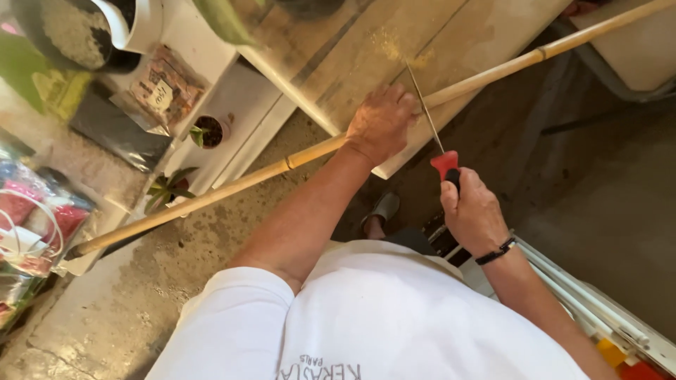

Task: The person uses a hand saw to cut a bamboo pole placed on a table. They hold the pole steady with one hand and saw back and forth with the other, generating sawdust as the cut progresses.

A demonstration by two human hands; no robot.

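A long pale bamboo pole [232,186] runs diagonally from lower left to upper right across a worn wooden table [352,49]. My left hand [380,123] presses down on the pole at the table's edge. My right hand [473,211] grips the red and black handle of a thin-bladed saw [426,109]. The saw's blade meets the pole just right of my left hand. A little sawdust [391,46] lies on the tabletop beyond the blade.
Small potted plants [208,131] and a clear bag of dry goods [163,88] sit on a white shelf at left. Coloured packets [35,218] lie at the far left. White slats [598,302] stand at the lower right. The floor is bare concrete [605,197].
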